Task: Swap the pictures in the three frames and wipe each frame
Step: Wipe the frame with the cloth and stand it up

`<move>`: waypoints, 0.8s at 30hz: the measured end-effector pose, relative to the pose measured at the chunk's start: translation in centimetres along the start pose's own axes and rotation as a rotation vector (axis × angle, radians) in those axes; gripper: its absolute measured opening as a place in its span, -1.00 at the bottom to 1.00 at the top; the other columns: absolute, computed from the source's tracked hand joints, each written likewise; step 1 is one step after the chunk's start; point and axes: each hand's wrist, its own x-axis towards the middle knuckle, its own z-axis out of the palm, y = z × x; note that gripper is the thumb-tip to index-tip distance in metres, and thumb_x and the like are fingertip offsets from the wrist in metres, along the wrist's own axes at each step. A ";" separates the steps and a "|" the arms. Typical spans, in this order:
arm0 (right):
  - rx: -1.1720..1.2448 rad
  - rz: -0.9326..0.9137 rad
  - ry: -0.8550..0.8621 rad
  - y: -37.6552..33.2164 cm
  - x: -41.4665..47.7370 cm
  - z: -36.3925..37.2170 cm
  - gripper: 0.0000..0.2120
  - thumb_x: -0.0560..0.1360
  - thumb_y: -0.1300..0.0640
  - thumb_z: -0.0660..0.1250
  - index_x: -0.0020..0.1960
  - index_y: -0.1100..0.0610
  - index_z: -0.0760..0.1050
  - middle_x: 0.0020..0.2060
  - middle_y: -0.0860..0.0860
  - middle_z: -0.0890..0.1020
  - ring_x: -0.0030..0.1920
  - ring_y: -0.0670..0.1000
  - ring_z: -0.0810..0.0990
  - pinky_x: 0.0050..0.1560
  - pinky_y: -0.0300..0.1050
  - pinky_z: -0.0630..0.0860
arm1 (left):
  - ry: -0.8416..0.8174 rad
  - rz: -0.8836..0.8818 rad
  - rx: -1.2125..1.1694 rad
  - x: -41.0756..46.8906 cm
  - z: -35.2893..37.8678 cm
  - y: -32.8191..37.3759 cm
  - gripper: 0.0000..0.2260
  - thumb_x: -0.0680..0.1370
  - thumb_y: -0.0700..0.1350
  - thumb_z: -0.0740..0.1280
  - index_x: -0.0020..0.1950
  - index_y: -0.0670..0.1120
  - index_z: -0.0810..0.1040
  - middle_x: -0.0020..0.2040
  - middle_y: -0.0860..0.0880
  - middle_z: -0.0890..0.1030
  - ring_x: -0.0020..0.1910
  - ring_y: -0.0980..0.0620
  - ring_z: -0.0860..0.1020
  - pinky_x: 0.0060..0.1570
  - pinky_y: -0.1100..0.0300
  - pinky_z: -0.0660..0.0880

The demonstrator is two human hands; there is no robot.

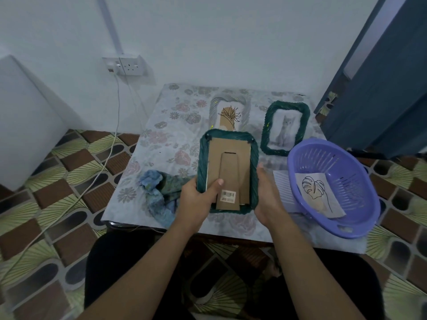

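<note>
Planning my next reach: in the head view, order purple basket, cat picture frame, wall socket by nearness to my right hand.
1. purple basket, just right of the right hand.
2. cat picture frame, farther back on the table.
3. wall socket, far back left.

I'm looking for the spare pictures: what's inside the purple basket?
One leaf line-drawing print lies inside the purple basket. Whether more prints lie beneath it cannot be seen.

Pale wall (pixel 231 31) up top, double socket (pixel 129 65) upper left with a cable (pixel 119 105) hanging, dark blue door (pixel 381 88) right, patterned tile floor (pixel 57 181) below, floral-clothed table (pixel 161 135) centre.
</note>
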 end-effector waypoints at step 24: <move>-0.022 -0.005 0.210 7.1 0.3 0.5 -0.50 0.65 -0.17 0.11 0.49 0.06 0.36 0.40 0.04 0.48 0.39 0.06 0.45 0.44 0.16 0.36 | -0.022 0.182 1.158 0.3 1.3 -2.3 -0.34 0.45 0.24 0.40 0.39 -0.05 0.26 0.25 -0.08 0.40 0.11 -0.11 0.54 0.00 0.05 0.52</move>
